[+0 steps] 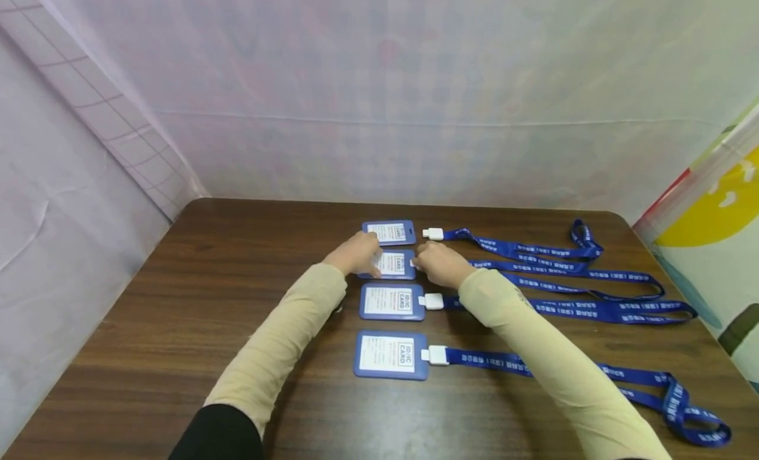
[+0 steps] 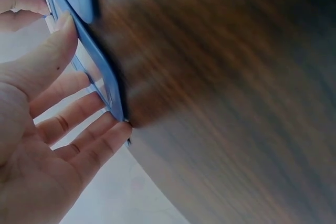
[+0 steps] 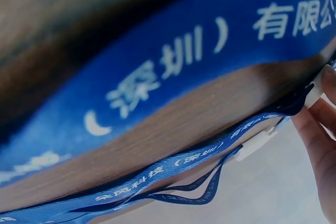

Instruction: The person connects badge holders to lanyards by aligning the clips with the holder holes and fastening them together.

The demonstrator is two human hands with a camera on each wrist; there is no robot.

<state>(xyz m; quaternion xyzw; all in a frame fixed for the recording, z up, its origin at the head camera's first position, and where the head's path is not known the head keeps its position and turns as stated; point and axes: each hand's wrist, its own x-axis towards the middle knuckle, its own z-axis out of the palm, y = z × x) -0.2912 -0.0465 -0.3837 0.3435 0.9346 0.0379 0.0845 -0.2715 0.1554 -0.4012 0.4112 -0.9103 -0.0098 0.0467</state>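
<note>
Four-sided blue ID card holders lie in a column on the table. My left hand [image 1: 358, 254] grips the card holder second from the back [image 1: 398, 265]. In the left wrist view, the thumb lies at one long edge of that holder [image 2: 107, 77] and fingertips are at the opposite edge. My right hand [image 1: 441, 265] pinches the white clip [image 3: 314, 94] of a blue lanyard [image 3: 210, 51] with white lettering. That clip, mostly hidden by the fingers in the head view, is right at the holder's slotted end.
Two nearer card holders [image 1: 391, 302] [image 1: 390, 356] have white clips [image 1: 435, 302] [image 1: 439, 355] at their right ends. The farthest holder [image 1: 388, 232] lies apart from its lanyard's clip [image 1: 433, 234]. Lanyards [image 1: 617, 312] stretch rightwards over the brown table [image 1: 178, 302]. A pale curtain [image 1: 415, 104] hangs behind.
</note>
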